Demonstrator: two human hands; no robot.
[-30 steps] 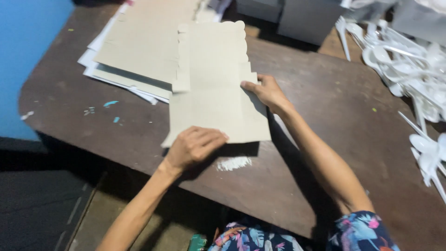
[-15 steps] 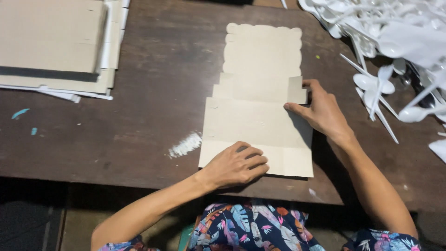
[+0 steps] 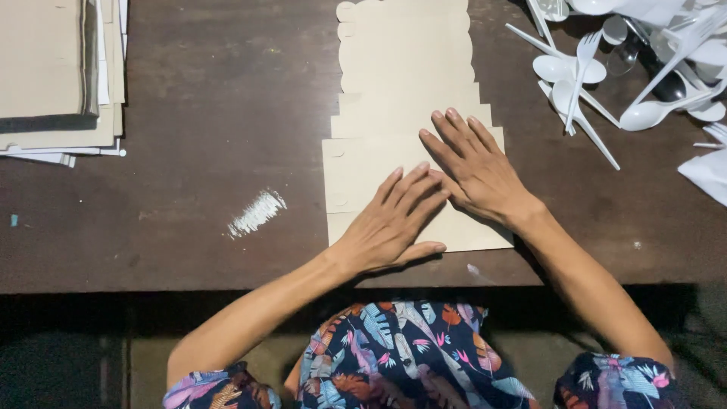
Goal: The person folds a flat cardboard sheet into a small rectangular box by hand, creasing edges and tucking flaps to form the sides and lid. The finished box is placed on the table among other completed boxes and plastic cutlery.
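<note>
Both my hands lie flat on the beige flat cardboard sheet with a scalloped far edge (image 3: 409, 91), which rests on the dark brown wooden table (image 3: 197, 98) directly in front of me. The sheet reaches from the near edge of the table up to the top of the view, and it looks made of several layers or folds, each one a little wider toward me.

My left hand (image 3: 394, 223) presses on the lowest, widest part of the sheet. The fingers are straight and together, the palm is down, and they close around nothing. My right hand (image 3: 475, 173) lies just beside it, a little further from me, also with open palm and stretched fingers pressing the cardboard. The fingertips of my left hand touch the side of my right hand, or nearly so; I cannot tell exactly.

At the left of the sheet there is a white chalky smear (image 3: 257, 212) on the table. In the far left corner lies a stack of flat beige cardboard sheets (image 3: 45, 68), well apart from my hands. At the far right there is a pile of white plastic spoons and forks (image 3: 606, 60), near my right hand but not touching it.
</note>
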